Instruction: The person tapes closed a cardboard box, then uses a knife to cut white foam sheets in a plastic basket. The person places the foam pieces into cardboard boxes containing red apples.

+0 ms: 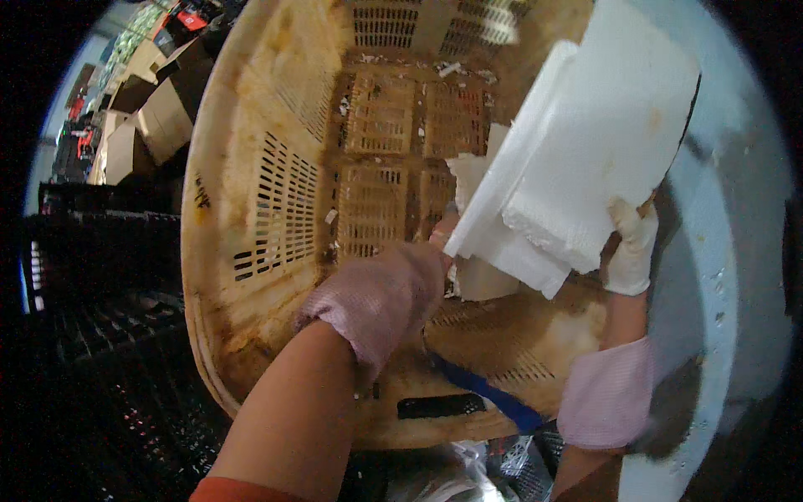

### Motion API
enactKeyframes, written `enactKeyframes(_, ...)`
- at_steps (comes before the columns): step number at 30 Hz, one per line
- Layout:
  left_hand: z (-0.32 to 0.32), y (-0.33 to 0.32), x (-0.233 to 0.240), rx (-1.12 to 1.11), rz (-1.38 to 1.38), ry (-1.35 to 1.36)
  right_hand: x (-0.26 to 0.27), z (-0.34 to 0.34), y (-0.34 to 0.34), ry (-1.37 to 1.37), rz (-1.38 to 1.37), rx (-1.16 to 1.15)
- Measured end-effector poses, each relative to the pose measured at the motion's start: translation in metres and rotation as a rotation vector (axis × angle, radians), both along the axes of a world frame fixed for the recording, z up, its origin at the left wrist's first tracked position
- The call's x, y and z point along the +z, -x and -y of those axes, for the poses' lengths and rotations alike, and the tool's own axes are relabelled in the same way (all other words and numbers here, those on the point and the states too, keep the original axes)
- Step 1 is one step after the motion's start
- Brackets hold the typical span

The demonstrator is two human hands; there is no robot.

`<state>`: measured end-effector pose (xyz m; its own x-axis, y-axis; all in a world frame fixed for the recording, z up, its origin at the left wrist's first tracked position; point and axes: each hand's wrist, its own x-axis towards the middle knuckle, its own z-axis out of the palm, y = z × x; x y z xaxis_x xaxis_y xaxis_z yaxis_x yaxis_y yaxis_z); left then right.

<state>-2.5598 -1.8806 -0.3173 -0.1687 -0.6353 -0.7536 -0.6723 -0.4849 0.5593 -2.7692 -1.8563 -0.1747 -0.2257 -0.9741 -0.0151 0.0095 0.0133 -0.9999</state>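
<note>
A stack of white foam sheets point(583, 144) leans at a slant over the right side of a stained yellow plastic basket point(213, 276). My right hand point(630, 245), in a pale glove, grips the lower right edge of the stack. My left hand point(444, 232) reaches down inside the basket to the stack's lower left edge, where the foam mostly hides it. Whether its fingers are closed on anything does not show. Pink fabric sleeves cover both forearms. A beige piece point(486, 279) lies under the foam, and white scraps are scattered on the basket's slotted floor.
A blue strap point(486, 389) hangs over the basket's near rim beside the handle slot. Clear plastic wrapping point(458, 474) lies below that rim. Open cardboard boxes point(150, 125) stand at the upper left, above dark crates point(119, 314). A pale blue curved edge point(721, 301) runs along the right.
</note>
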Motion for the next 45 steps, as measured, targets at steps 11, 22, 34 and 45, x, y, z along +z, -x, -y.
enactKeyframes(11, 0.043, -0.065, 0.135, 0.58, 0.094, 0.346, -0.001, -0.025, 0.008, -0.1, 0.7, 0.103)
enactKeyframes(22, 0.017, -0.101, 0.229, 0.913, -0.255, 0.45, 0.137, -0.213, -0.095, -0.198, 0.568, 0.207)
enactKeyframes(34, -0.148, -0.101, 0.34, 0.949, -0.84, 0.684, 0.211, -0.493, -0.03, -0.297, -0.069, 0.115)
enactKeyframes(45, -0.416, -0.06, 0.47, 0.855, -1.139, 0.816, 0.234, -0.741, -0.083, 0.033, -0.279, -0.014)
